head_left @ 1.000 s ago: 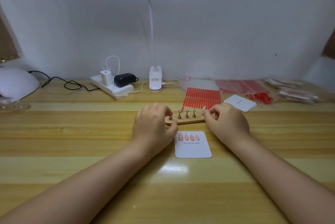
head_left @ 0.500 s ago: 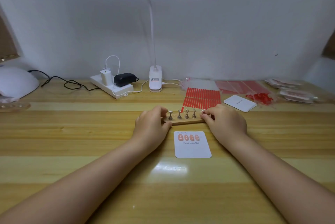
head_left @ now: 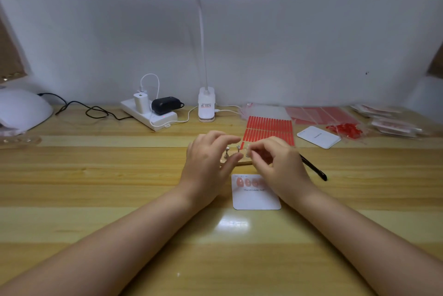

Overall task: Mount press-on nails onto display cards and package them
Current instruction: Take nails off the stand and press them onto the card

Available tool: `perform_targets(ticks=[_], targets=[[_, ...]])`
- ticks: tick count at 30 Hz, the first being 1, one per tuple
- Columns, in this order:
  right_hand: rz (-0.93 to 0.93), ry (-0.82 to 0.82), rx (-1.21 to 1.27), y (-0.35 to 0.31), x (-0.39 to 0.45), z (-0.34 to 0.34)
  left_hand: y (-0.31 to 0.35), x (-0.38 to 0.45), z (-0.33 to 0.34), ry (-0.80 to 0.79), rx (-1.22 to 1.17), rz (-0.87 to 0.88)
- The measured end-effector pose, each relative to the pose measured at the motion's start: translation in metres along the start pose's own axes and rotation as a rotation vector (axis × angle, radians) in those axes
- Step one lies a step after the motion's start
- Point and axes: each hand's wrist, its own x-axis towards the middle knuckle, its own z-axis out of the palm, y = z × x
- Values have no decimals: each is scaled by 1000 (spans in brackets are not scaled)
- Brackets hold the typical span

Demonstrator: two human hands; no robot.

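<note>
A person's two bare forearms reach forward over a pale wooden table (head_left: 96, 200), seen from a camera worn on the head. The left hand (head_left: 206, 164) hovers with its fingers loosely extended and spread, the fingertips over a small wooden nail stand (head_left: 242, 162) that carries a row of little metal pegs (head_left: 238, 148). The right hand (head_left: 280, 164) sits just beside it, fingers curled, with thumb and forefinger pinched together at a peg; motion blur hides whether a nail is between them. Directly nearer the viewer than the stand lies a white display card (head_left: 256, 198), flat on the table, with a row of pink press-on nails (head_left: 247, 182) along its top edge; the right wrist covers the card's upper right corner. A black pen (head_left: 314, 168) lies on the table just right of the right hand. Beyond the hands lies a sheet of red adhesive strips (head_left: 268, 128), and right of it a second white card (head_left: 318, 137), clear bags (head_left: 393, 125) and a small heap of red pieces (head_left: 345, 128). At the back stand a lit desk lamp (head_left: 206, 104), a white power strip (head_left: 148, 116) with chargers plugged in, and, far left, a white domed nail lamp (head_left: 21, 109).
</note>
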Motion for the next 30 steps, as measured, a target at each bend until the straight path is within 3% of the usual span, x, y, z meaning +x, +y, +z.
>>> perform_targets(ticks=[3,11,30], targets=[[-70,-81,14,-4,-2,4,1,-1,-1,5,-9,51],[-154,-37,3,-5,-3,1,1,-1,0,44,-13,127],[-227,-37,-25,-5,-3,-1,-3,-3,-1,50,-75,72]])
